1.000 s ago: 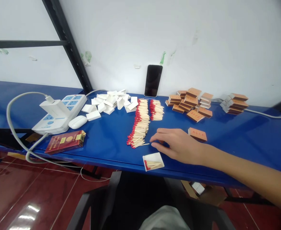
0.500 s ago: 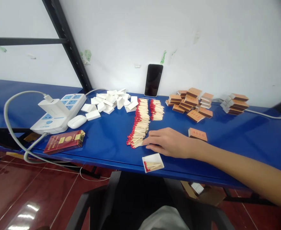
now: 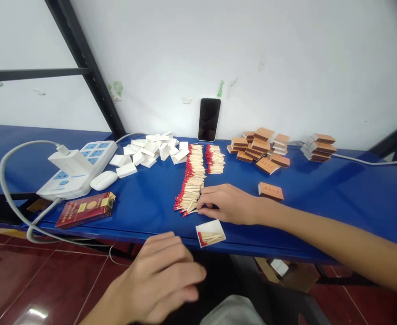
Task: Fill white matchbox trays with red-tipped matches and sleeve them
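My right hand (image 3: 230, 203) rests at the lower right edge of a long row of red-headed matches (image 3: 193, 178), thumb and fingertips closed on match ends. My left hand (image 3: 161, 277) hangs in front of the table edge, slightly blurred, fingers loosely curled and apart, holding nothing visible. Just below my right hand lies a small white tray (image 3: 215, 225) with some matches (image 3: 211, 237) along its near side. A shorter match pile (image 3: 215, 159) is behind, right of the long row. One orange matchbox (image 3: 270, 191) lies beyond my right forearm.
White empty trays (image 3: 151, 149) are heaped at the back left, orange matchboxes (image 3: 261, 144) at the back right, with another stack (image 3: 320, 146) farther right. A phone (image 3: 209, 119) leans on the wall. Left are a power strip (image 3: 79, 169), white mouse (image 3: 104, 180), red packet (image 3: 86, 209) and cables.
My left hand has come into view from below. My right hand's fingertips have drawn together at the matches. The whole view has shifted slightly.
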A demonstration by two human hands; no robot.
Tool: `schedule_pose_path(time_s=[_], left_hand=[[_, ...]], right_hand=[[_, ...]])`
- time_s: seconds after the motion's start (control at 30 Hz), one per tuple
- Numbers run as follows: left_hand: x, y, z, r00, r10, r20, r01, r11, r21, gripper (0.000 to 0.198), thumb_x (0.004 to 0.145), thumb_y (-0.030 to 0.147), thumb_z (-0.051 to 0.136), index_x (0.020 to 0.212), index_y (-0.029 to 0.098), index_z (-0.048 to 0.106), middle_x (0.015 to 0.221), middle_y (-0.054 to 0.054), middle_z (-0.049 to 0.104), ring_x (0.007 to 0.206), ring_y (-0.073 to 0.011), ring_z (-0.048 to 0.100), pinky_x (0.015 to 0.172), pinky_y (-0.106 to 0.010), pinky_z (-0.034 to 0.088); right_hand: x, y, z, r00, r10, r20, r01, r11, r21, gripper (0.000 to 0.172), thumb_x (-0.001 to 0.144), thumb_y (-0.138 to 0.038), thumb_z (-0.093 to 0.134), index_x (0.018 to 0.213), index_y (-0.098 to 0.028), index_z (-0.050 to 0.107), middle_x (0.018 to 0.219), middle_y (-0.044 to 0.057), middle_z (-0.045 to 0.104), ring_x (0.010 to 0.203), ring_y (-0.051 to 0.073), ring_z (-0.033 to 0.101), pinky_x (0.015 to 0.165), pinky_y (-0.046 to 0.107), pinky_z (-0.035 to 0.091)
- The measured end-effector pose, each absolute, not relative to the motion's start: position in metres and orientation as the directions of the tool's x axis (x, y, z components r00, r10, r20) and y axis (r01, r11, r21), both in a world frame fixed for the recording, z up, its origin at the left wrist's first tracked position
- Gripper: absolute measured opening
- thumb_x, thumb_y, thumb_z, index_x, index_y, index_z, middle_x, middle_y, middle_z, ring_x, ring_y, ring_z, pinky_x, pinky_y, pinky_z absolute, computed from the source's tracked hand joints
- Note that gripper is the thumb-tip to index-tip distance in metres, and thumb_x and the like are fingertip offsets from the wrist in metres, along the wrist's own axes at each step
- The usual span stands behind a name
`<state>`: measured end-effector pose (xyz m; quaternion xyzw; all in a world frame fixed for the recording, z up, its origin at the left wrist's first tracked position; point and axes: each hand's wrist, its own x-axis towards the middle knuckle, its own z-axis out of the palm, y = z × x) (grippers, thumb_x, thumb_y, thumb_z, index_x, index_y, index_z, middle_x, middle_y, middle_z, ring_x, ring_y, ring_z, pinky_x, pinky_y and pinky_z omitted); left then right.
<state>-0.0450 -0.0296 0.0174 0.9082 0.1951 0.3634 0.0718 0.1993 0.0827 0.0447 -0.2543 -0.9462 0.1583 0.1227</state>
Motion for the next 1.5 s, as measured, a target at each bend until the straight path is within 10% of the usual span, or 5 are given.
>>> schedule_pose_path(time_s=[0.4,0.73,1.23,1.5], left_hand=[[-0.036,-0.001,0.01,0.578,0.374,0.725,0.417,-0.899,0.131,0.013,0.089,0.02,0.053,0.098,0.017,0.062,0.069,-0.003,0.062,0.059,-0.0167,0.058,0.058,-0.031,0.045],[-0.054,0.016,0.026,0.455,0.703,0.547,0.556,-0.704,0.442,0.008,0.096,0.016,0.054,0.094,0.019,0.061,0.08,0.001,0.064,0.067,-0.0121,0.054,0.066,-0.026,0.043],[-0.031,0.006,0.013,0.564,0.655,0.503,0.672,-0.718,0.18,0.047,0.086,0.051,0.062,0.12,0.019,0.064,0.105,-0.012,0.067,0.086,-0.028,0.068,0.072,-0.042,0.055],[-0.029,0.009,0.014,0.623,0.619,0.479,0.645,-0.753,0.134,0.033,0.092,0.041,0.056,0.116,0.021,0.066,0.089,-0.006,0.064,0.071,-0.0224,0.065,0.063,-0.036,0.053]], right_hand=[[0.219,0.069,0.067,-0.765,0.643,-0.024,0.576,0.669,-0.47,0.012,0.089,-0.023,0.063,0.077,-0.018,0.063,0.075,-0.001,0.061,0.066,0.011,0.051,0.062,0.025,0.038],[0.208,0.084,0.053,-0.794,0.59,0.146,0.455,0.736,-0.502,0.015,0.095,-0.022,0.057,0.089,-0.017,0.069,0.076,0.001,0.065,0.064,0.011,0.054,0.061,0.024,0.04],[0.199,0.09,0.047,-0.82,0.557,0.133,0.436,0.758,-0.485,0.011,0.089,-0.014,0.061,0.085,-0.017,0.071,0.071,-0.001,0.065,0.06,0.01,0.051,0.058,0.022,0.037],[0.214,0.086,0.046,-0.742,0.656,0.138,0.517,0.691,-0.506,0.014,0.091,-0.023,0.062,0.085,-0.017,0.073,0.076,0.002,0.071,0.063,0.011,0.059,0.06,0.023,0.041]])
